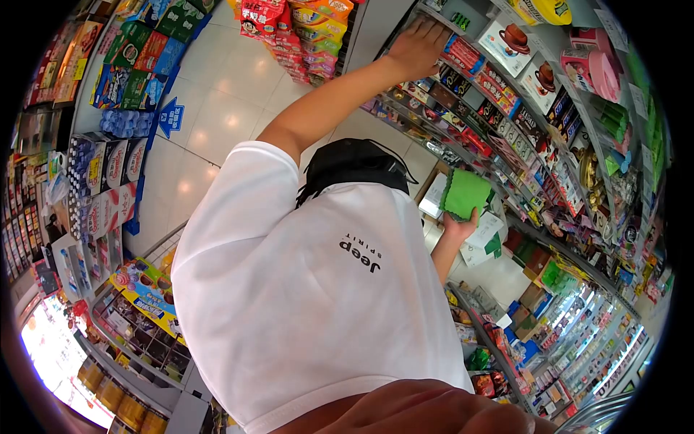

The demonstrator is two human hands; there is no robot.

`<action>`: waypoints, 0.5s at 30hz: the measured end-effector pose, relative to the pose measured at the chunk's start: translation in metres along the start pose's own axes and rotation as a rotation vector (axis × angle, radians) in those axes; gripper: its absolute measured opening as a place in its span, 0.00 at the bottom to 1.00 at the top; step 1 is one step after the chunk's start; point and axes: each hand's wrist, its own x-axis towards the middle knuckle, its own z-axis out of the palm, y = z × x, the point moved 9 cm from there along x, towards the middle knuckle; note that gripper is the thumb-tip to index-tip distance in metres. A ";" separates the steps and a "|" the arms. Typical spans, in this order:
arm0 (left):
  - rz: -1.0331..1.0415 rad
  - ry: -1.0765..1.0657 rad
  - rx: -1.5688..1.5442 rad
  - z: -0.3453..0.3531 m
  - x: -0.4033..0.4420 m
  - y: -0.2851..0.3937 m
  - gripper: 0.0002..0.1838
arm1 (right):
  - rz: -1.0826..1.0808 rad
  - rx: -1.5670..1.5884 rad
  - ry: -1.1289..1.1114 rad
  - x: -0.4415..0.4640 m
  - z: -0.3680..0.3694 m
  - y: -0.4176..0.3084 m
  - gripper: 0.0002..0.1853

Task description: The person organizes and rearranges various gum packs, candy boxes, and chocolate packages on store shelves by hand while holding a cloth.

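My left hand [419,49] reaches out to the shelf at the upper middle, palm down with its fingers stretched out. It lies at the shelf's front edge, beside a row of small red and blue packets [463,56]; whether it presses on anything under it I cannot tell. Lower down, my right hand [461,224] grips a green cloth [465,194] with a wavy edge. The cloth hangs over the fingers and hides part of them. Below that hand are white papers or cards [483,242].
The tall shelf unit [506,119] on the right carries several rows of boxed and bagged goods. Bags of snacks [318,32] hang at the top. Boxed goods fill a rack [108,177] on the left, across the tiled floor [217,108]. My white shirt [311,289] fills the middle.
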 end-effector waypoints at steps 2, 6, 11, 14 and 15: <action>0.033 0.046 0.016 -0.014 -0.005 0.000 0.49 | 0.000 -0.022 0.000 0.004 -0.005 -0.001 0.27; 0.041 0.079 -0.004 -0.001 -0.007 -0.002 0.48 | -0.006 -0.055 0.006 0.003 0.003 0.001 0.28; 0.031 0.081 -0.100 -0.001 0.007 -0.008 0.44 | 0.023 -0.039 -0.015 -0.001 0.019 0.007 0.28; 0.018 0.099 -0.097 0.014 0.023 -0.011 0.41 | 0.013 -0.074 0.003 -0.001 0.023 0.008 0.28; -0.007 0.057 -0.071 0.025 0.027 -0.012 0.41 | 0.009 -0.082 0.003 0.000 0.025 0.008 0.28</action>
